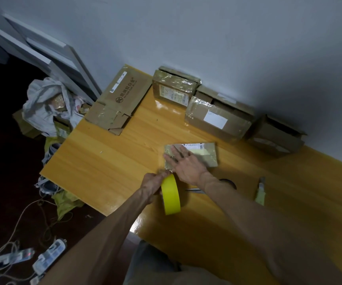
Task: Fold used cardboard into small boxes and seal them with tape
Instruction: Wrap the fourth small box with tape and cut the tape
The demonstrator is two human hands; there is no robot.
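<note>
Right hand point(183, 163) is spread flat, fingers straight, pressing down on the small box point(204, 154) in the middle of the yellow surface point(108, 167). Left hand point(152, 183) grips the yellow tape roll point(171, 195), upright on edge just beside the box's near corner. A knife point(260, 192) lies off to the right.

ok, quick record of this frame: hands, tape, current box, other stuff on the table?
left hand: grips tape roll, beside small box
right hand: flat, fingers straight, pressing on small box
utility knife: on table, right of both hands, untouched
flattened cardboard: far left table corner
other boxes: three along wall
</note>
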